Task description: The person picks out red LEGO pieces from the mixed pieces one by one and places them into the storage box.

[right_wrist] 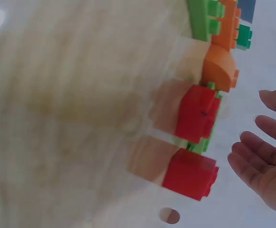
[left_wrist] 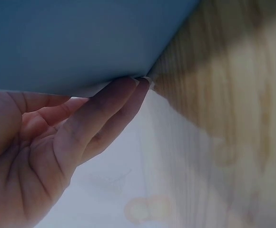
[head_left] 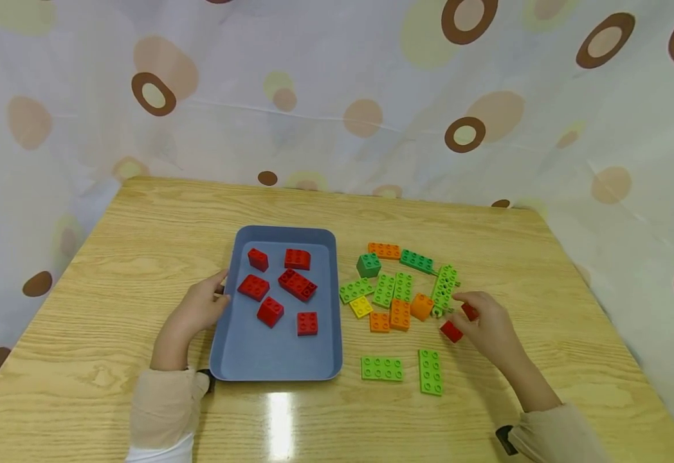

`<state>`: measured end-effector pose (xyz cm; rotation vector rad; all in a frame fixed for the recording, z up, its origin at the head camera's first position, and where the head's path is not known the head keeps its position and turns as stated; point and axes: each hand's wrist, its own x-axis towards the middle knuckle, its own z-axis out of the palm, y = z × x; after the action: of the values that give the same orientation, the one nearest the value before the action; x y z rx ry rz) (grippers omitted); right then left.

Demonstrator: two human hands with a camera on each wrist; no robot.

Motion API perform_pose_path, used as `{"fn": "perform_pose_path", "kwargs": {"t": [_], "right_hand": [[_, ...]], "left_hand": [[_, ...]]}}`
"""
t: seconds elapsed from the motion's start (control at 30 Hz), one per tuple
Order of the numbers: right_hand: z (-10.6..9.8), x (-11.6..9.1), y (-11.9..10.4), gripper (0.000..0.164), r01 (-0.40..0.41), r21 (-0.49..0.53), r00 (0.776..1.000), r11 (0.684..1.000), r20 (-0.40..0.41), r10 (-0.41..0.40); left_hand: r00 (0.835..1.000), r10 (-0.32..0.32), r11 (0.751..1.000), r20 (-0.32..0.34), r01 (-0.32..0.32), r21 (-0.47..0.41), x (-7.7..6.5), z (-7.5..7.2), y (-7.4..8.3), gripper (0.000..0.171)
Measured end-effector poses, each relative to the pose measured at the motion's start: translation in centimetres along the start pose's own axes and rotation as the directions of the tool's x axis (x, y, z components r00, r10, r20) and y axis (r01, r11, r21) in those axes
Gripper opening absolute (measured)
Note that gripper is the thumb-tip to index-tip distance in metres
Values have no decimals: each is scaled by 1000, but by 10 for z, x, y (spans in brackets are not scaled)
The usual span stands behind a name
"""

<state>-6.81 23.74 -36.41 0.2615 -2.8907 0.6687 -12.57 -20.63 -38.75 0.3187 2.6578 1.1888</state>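
Observation:
A grey-blue tray (head_left: 279, 360) holds several red toy bricks (head_left: 298, 285). At its left side is my left hand (head_left: 198, 307); in the left wrist view two fairly straight fingers (left_wrist: 102, 111) touch the tray's outer wall (left_wrist: 81, 42). My right hand (head_left: 490, 328) hovers over two loose red bricks right of the tray, a nearer brick (head_left: 451, 331) and a farther one (head_left: 469, 312) partly behind the hand. The right wrist view shows this hand (right_wrist: 266, 156) with spread, slightly bent fingers and nothing in them, apart from the two bricks (right_wrist: 197, 114).
Between tray and right hand lie light green, orange, yellow and dark green bricks (head_left: 400, 315). A long light green piece (head_left: 444, 289) is beside the right fingertips. Two light green bricks (head_left: 382, 369) lie nearer the front. A patterned curtain (head_left: 337, 96) hangs behind the wooden table (head_left: 169, 212).

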Motion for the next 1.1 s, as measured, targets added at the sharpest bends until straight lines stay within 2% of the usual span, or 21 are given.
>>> {"fn": "perform_pose_path", "kwargs": {"t": [0.17, 0.33, 0.6, 1.1], "right_hand": [[8, -7, 11, 34, -24, -1, 999, 1000, 49, 24], [16, -11, 17, 35, -33, 14, 997, 999, 64, 32], [17, -12, 18, 27, -66, 47, 993, 997, 100, 61], [17, -13, 17, 25, -83, 53, 990, 995, 120, 77]], "left_hand": [[1000, -6, 1000, 3, 6, 4, -1, 0, -1, 50], [1000, -8, 1000, 1, 8, 4, -2, 0, -1, 50], [1000, -8, 1000, -2, 8, 5, -1, 0, 0, 50], [1000, -6, 1000, 1, 6, -1, -1, 0, 1, 51]]}}
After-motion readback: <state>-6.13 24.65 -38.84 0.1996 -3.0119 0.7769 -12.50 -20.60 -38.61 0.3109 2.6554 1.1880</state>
